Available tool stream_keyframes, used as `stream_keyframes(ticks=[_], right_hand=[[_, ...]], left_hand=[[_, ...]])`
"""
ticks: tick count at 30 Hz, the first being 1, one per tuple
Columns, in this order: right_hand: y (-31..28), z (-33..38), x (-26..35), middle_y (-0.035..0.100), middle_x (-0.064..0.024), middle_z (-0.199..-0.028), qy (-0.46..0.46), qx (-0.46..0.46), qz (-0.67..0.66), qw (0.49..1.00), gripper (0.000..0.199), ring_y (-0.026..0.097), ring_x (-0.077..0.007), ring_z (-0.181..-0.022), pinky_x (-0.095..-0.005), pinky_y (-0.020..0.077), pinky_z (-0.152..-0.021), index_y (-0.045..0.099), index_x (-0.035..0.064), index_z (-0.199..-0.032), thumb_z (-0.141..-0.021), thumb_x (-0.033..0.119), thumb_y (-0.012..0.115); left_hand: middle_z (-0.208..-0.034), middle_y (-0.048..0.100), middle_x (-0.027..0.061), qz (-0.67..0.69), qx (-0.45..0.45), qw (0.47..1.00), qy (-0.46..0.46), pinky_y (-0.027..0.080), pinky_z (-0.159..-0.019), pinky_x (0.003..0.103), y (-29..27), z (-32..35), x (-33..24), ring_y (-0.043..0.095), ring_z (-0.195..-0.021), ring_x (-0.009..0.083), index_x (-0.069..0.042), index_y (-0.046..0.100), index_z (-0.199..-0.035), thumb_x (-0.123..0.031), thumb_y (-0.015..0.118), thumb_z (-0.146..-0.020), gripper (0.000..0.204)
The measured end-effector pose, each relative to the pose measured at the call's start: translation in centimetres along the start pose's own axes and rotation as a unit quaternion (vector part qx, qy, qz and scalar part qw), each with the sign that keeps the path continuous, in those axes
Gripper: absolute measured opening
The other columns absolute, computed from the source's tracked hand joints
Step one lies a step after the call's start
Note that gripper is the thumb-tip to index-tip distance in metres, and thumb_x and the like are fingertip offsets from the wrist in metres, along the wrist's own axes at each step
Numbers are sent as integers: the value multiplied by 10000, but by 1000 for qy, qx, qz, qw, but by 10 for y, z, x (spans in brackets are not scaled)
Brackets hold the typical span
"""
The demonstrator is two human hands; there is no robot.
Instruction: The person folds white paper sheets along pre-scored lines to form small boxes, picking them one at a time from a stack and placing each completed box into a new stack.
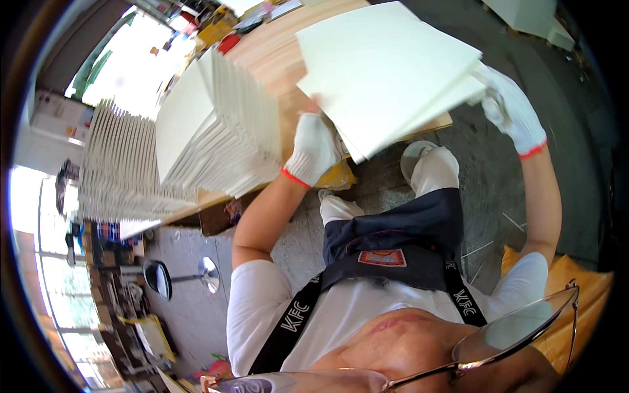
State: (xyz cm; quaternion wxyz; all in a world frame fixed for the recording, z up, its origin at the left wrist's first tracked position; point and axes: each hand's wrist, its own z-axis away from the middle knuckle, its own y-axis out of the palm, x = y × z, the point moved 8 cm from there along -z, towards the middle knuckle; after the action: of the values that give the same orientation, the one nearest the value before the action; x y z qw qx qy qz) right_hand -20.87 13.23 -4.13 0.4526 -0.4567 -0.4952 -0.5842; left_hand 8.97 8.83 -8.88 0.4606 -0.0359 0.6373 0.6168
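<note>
Several large white boards (393,65) lie loosely fanned over one another above the near end of the wooden table. My right hand (514,111), in a white knit glove with a red cuff, is closed on their right edge. My left hand (312,147), gloved the same way, is at their lower left edge with its fingers bent around it. Its fingertips are blurred and partly hidden. Just left of it rises a tall stack of white boards (223,131), its layers slightly uneven.
Another tall white stack (118,164) stands farther left on the table (268,52). Small tools and a yellow box (216,29) crowd the far end. A round-based stool (209,275) is on the grey floor at left. An orange-yellow sack (567,304) lies at my right.
</note>
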Motion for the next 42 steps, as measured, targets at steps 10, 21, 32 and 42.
stream_keyframes(ticks=[10,21,32,42], right_hand=[[44,32,-2,643,-90,-699,-14,119,53,991,585,440,-82,-387,-214,340,-350,432,-7,-1401,-1027,430,321],[53,24,-32,662,-121,-729,7,193,-29,981,492,506,-95,-413,-214,396,-367,500,-2,-1310,-1022,376,375],[45,19,-48,657,-126,-728,12,191,-43,981,483,509,-99,-423,-217,406,-380,506,-4,-1300,-1023,372,385],[-19,-30,-53,690,-76,-1037,-28,-30,19,999,431,615,-106,-798,-263,506,-678,599,81,-1269,-1006,395,463]], left_hand=[[-1203,584,137,-122,-138,937,297,543,-934,446,21,142,-116,606,-1129,273,5,414,-1298,-116,545,-940,400],[-1319,383,265,-7,-294,875,385,464,-978,654,-60,148,-233,463,-1214,520,6,375,-1242,-50,384,-987,261],[-1388,369,314,42,-204,912,354,507,-972,562,-73,160,-242,485,-1218,488,36,358,-1270,-164,475,-1002,354],[-1585,175,198,-201,-74,904,369,204,-1184,508,-26,140,-60,161,-1476,323,-90,156,-1536,-308,443,-1016,633]])
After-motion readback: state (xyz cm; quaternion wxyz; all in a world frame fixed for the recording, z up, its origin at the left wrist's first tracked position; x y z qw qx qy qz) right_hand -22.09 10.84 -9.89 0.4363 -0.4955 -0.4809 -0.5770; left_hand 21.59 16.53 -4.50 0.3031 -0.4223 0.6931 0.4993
